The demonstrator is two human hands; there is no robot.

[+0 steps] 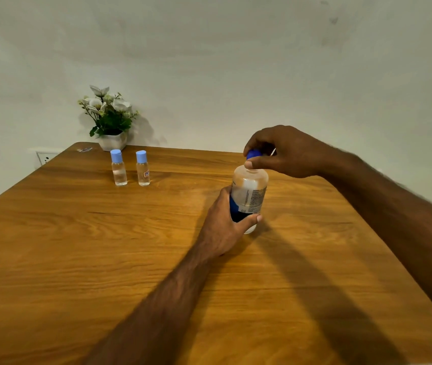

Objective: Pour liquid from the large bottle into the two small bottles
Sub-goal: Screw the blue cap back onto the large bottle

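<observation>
Head view first: the right hand (283, 154) has its grip curled over the dark blue cap (252, 154) of the large bottle (249, 196), thumb and fingertips pinching the cap from above, while the left hand (229, 222) wraps the lower half of the same bottle, thumb across the front near the base. The bottle stands upright, or close to it, on the table (104, 259) right of centre; whether its base fully rests on the wood or is slightly raised I cannot tell. I judge this to be the opening step, unscrewing the large bottle's cap, with no pouring begun. Both small bottles (119, 168) (142, 169) stand side by side, well apart from the hands toward the far left of the table, and each carries its pale blue cap, so they look unready to receive liquid. The next move likely calls for a firm hold below while the cap is twisted off and set down, then uncapping the small ones and bringing them nearer. As for writing, the large bottle bears a blue label with a panel of fine print too small to read; the right small bottle shows a little red and white sticker, also illegible. Behind them a white pot of artificial flowers (109, 119) stands against the wall, and a wall socket (45, 158) shows at left.
</observation>
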